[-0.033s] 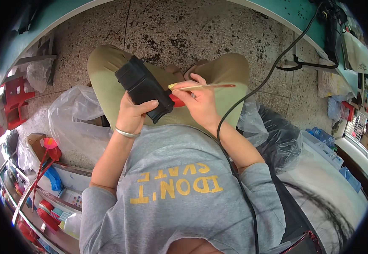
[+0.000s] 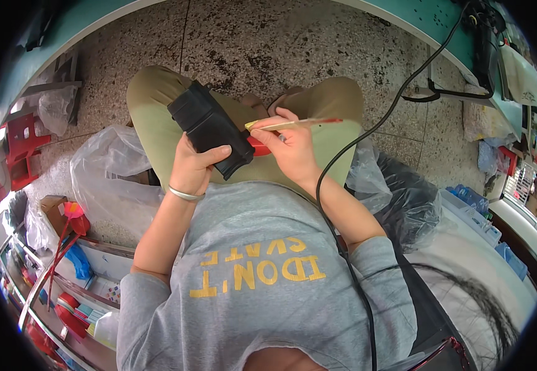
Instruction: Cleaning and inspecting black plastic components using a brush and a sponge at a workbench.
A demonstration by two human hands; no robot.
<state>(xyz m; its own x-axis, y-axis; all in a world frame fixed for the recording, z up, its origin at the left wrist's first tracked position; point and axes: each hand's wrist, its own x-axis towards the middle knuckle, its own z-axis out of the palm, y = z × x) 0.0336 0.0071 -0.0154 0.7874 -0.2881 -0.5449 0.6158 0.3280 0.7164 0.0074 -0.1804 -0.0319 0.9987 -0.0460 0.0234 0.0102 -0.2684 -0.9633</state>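
Crossing right forearm [image 2: 352,210]: black cable [image 2: 318,195]. Left grip [image 2: 195,166] holding black case [image 2: 208,125]; right grip [image 2: 286,141], thin stick [image 2: 297,123].

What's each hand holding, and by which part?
Left hand: black, boxy object, gripped by its left side, thumb across the face. Right hand: thin, pale stick, pinched near its yellow tip.

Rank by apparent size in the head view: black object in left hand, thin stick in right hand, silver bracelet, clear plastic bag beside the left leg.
1. Clear plastic bag
2. Black object
3. Thin stick
4. Silver bracelet
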